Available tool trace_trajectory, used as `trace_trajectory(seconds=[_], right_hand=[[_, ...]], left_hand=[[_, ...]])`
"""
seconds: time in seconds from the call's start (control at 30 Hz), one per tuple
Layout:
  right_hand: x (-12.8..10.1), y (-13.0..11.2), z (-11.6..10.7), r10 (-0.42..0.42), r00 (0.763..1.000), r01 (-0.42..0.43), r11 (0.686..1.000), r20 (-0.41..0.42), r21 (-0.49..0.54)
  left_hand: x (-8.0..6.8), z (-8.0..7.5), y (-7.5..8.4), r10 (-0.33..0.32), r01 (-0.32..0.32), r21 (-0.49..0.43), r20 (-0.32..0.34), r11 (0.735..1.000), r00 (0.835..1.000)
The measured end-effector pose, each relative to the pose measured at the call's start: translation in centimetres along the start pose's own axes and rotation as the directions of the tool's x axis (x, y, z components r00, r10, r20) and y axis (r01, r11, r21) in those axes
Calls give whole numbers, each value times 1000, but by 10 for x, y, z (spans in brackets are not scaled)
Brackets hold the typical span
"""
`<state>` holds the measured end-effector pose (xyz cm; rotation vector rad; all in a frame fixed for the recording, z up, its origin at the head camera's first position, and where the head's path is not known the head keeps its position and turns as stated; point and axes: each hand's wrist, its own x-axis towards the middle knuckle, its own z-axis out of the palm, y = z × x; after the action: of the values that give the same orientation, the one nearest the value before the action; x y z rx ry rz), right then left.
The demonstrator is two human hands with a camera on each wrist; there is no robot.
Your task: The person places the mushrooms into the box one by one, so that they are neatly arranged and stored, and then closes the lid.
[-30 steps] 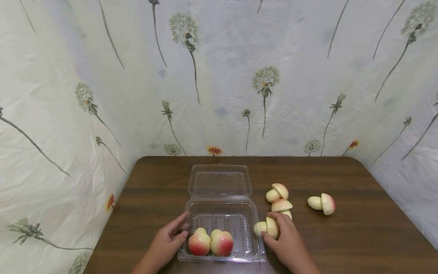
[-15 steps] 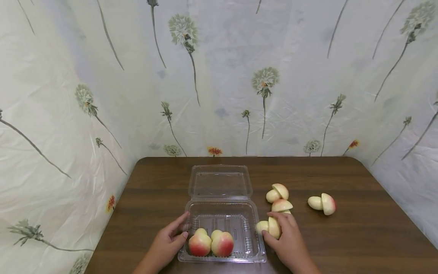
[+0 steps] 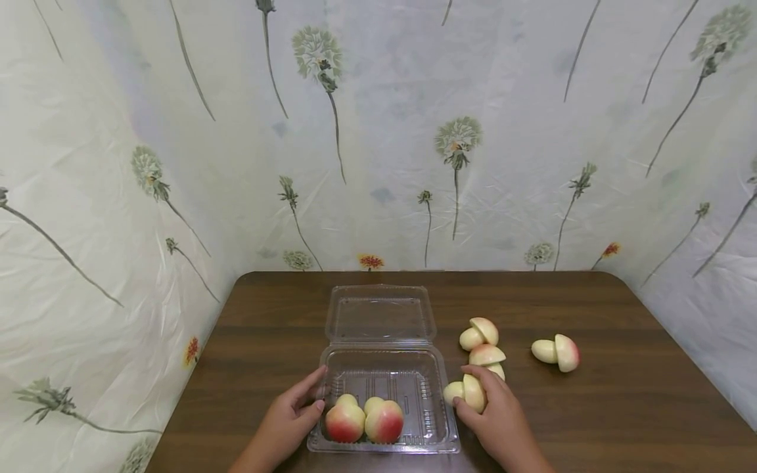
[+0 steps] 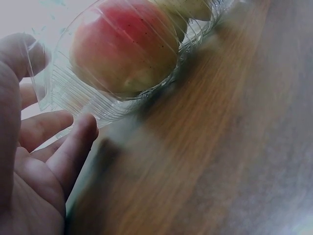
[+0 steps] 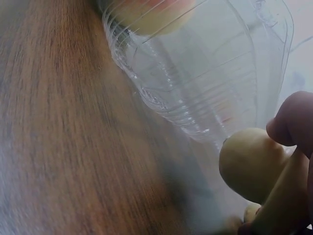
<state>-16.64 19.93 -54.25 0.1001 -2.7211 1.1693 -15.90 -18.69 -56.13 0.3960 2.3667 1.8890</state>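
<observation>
Low in the head view, left of centre, the left hand (image 3: 292,417) rests against the near left corner of the clear clamshell box (image 3: 414,394). Its fingers lie fairly straight along the wall and the thumb sits at the rim, a bracing touch that seems meant to keep the light box from sliding. Two peach halves (image 3: 363,419) lie together at the front of the tray, and the lid (image 3: 380,314) is folded flat behind. Just right of the tray, the right hand (image 3: 499,420) has its grip clamped on a peach piece (image 3: 467,392) on the worktop (image 3: 621,407). Three more pieces (image 3: 487,341) wait to the right.
</observation>
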Motion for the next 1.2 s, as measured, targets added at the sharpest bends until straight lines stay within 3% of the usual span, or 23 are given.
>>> trace_trajectory(seconds=[0.47, 0.67, 1.2], right_hand=[[0, 1, 6, -71, 995, 72, 997, -73, 6], [0, 1, 8, -55, 993, 61, 997, -108, 49], [0, 0, 8, -40, 996, 48, 994, -86, 98]], left_hand=[[0, -1, 0, -3, 3, -8, -4, 1000, 1000], [0, -1, 0, -3, 3, -3, 3, 1000, 1000], [0, -1, 0, 9, -9, 11, 9, 1000, 1000]])
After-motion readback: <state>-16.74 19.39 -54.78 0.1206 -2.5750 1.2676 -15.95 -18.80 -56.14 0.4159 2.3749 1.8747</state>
